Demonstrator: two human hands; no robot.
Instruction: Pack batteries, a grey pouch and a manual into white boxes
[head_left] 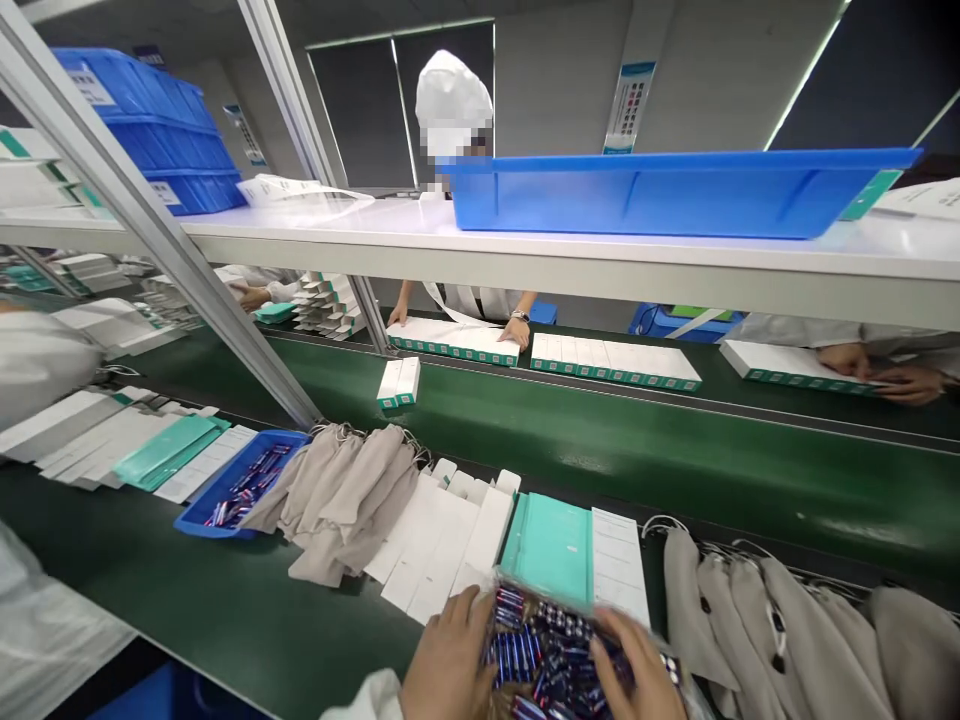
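At the lower middle, a pack of batteries (555,650) in clear plastic lies between my two hands; the cells are dark blue with red and silver. My left hand (450,655) grips its left side, thumb toward the batteries. On the right side, my right hand (637,665) holds the pack with its fingers over the top, slightly blurred. Just beyond the pack lie teal sheets (551,545), white printed sheets (619,560) and flat white cartons (442,540). The pack's underside is out of sight.
Grey drawstring pouches lie at left (352,490) and right (765,620). A blue tray (199,520) holds loose batteries. Behind runs a green conveyor (600,430) carrying two white boxes (398,382). A shelf (525,255) bears a blue bin (652,195). Co-workers handle box rows opposite.
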